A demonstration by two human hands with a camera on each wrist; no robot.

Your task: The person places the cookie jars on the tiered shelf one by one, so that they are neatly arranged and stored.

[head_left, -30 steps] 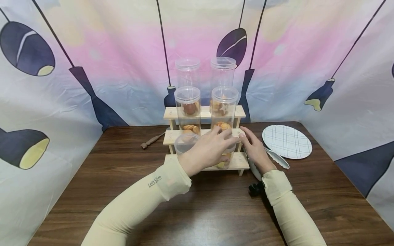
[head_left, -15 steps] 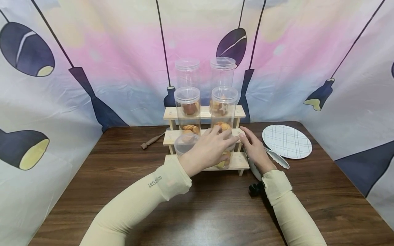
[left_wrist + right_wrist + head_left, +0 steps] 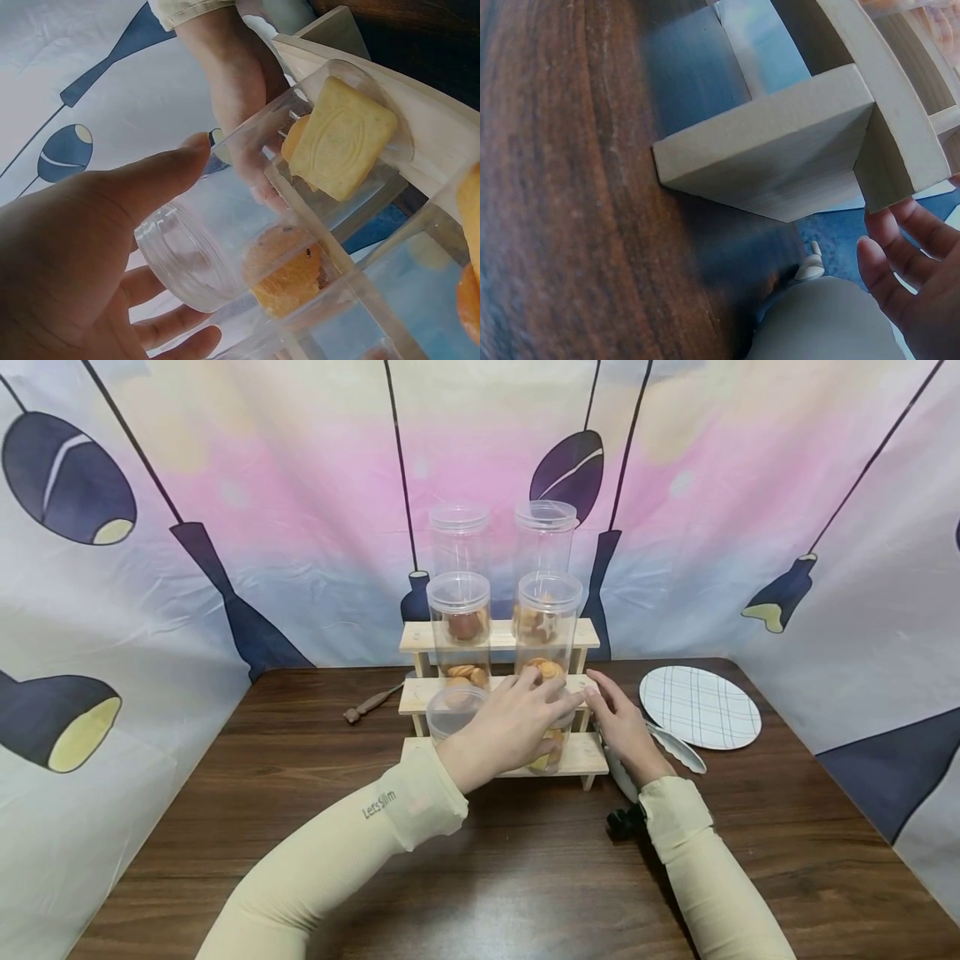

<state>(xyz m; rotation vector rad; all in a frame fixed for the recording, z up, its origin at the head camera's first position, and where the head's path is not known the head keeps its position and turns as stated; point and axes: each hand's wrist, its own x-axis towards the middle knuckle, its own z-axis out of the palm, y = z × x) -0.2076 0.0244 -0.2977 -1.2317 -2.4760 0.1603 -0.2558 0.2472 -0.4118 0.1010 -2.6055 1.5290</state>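
A three-tier wooden rack (image 3: 416, 693) carries clear lidded jars in two columns. My left hand (image 3: 513, 722) reaches over the bottom tier and grips the upper part of the front right jar (image 3: 187, 251), thumb on one side and fingers on the other. A yellow rectangular biscuit (image 3: 345, 139) shows through that jar's wall near its base. My right hand (image 3: 624, 731) touches the right end of the rack with loosely extended fingertips; in the right wrist view its thumb stands apart from the wood. The front left jar (image 3: 450, 710) is partly hidden by my left hand.
Behind stand the middle left jar (image 3: 459, 635), the middle right jar (image 3: 547, 635) and two back jars, with baked goods inside. A checked plate (image 3: 701, 706) and tongs (image 3: 678, 747) lie right. A wooden-handled utensil (image 3: 367, 704) lies left. Patterned cloth hangs behind the table (image 3: 480, 877).
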